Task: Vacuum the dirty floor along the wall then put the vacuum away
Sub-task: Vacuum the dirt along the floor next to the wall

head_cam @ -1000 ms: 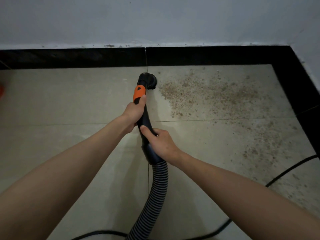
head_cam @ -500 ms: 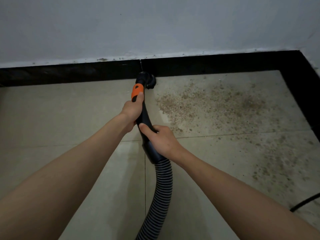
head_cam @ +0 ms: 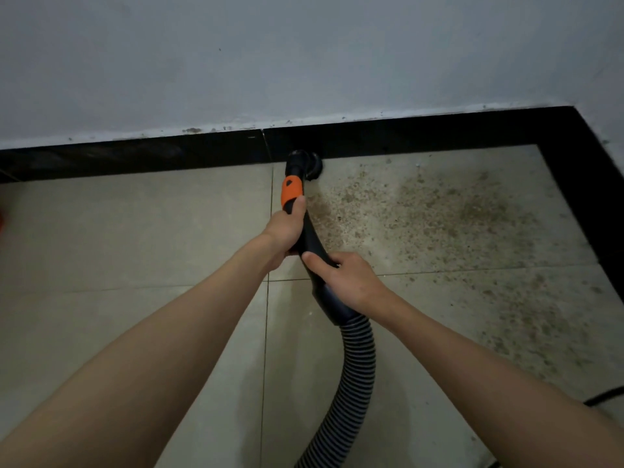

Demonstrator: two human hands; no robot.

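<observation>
Head view of a tiled floor [head_cam: 135, 251] meeting a pale wall [head_cam: 304, 55] edged by a black skirting [head_cam: 439, 136]. The left hand [head_cam: 285, 231] is wrapped around the upper part of the black vacuum handle [head_cam: 312, 241], its thumb lying just below the orange grip section [head_cam: 291, 191]. The right hand [head_cam: 349, 280] is clasped around the lower part of the same handle, just above the collar where the ribbed grey hose [head_cam: 354, 373] joins; the hose curves down and leaves the view at the bottom edge. The round black nozzle [head_cam: 305, 163] sits on the floor, touching the skirting near a tile joint. A spread of brown dirt [head_cam: 439, 214] lies on the tiles to the right of the nozzle, reaching toward the corner. A black cable [head_cam: 604, 398] shows at the right edge.
</observation>
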